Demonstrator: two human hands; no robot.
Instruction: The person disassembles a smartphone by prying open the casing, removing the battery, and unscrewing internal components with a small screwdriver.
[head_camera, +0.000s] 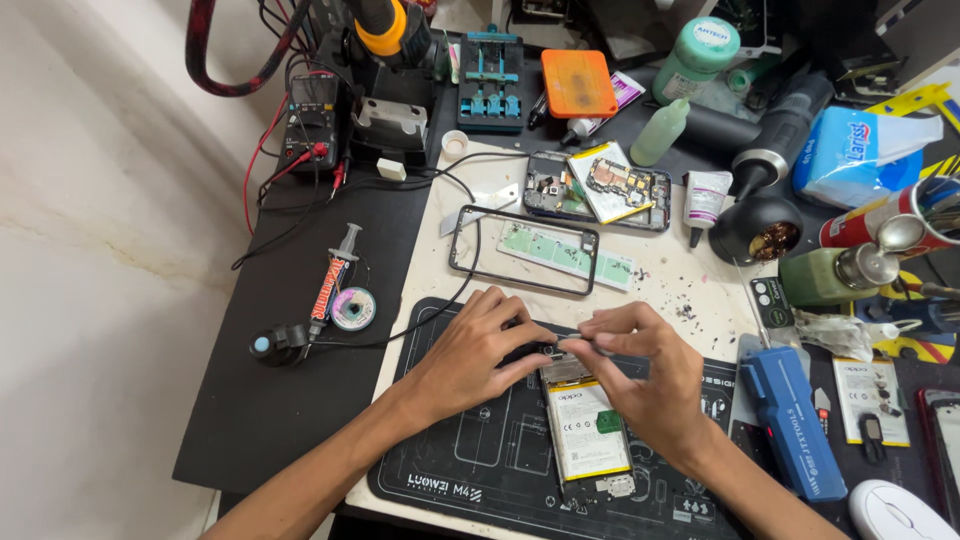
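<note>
Two hands on one opened phone

Left hand (478, 345) presses the phone (585, 425); right hand (640, 365) fingers pinch a thin tool, its tip hidden between them.

Bare black bench (290, 400) open left of the dark work mat (450, 470); beyond the mat, passage blocked by an empty phone frame (522, 250) and dismantled phone (598, 186); to the right, crowding from blue tool (795, 420), green bottle (830, 275) and heat gun (765, 195).
</note>
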